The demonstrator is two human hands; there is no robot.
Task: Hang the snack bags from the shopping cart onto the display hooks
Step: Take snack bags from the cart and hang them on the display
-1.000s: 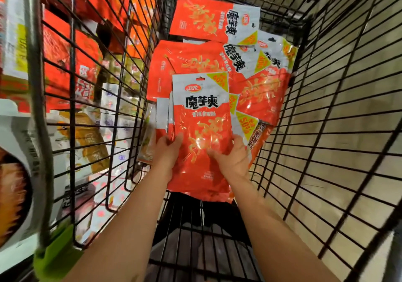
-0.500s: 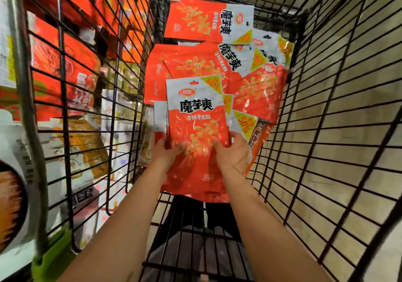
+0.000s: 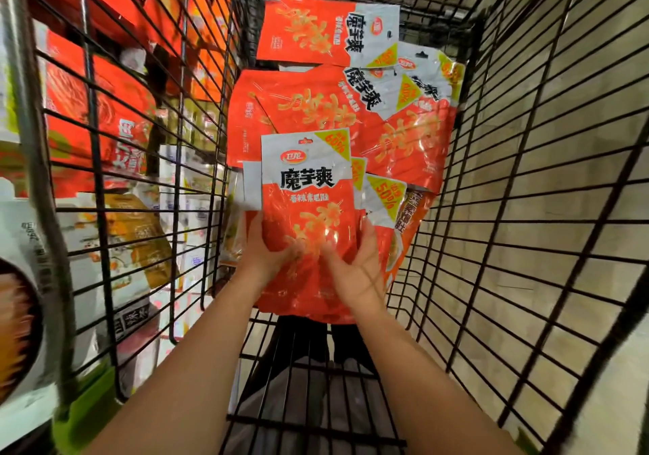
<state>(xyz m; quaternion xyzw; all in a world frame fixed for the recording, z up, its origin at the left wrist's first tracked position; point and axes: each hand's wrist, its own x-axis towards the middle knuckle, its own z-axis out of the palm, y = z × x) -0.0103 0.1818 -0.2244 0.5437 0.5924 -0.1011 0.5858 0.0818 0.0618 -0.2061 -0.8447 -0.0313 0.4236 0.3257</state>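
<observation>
Two hands (image 3: 316, 261), one wire cart (image 3: 526, 173), several orange snack bags (image 3: 309, 110)

Item I log: black wire shopping cart (image 3: 526, 209), mesh walls and floor. Contents: loose pile of red-and-white snack bags (image 3: 316, 110) lying overlapped toward its far end.

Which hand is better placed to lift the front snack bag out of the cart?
Left, probably. The left hand grips the front snack bag at its edge, while the right hand looks blurred and only loosely against it.
</observation>
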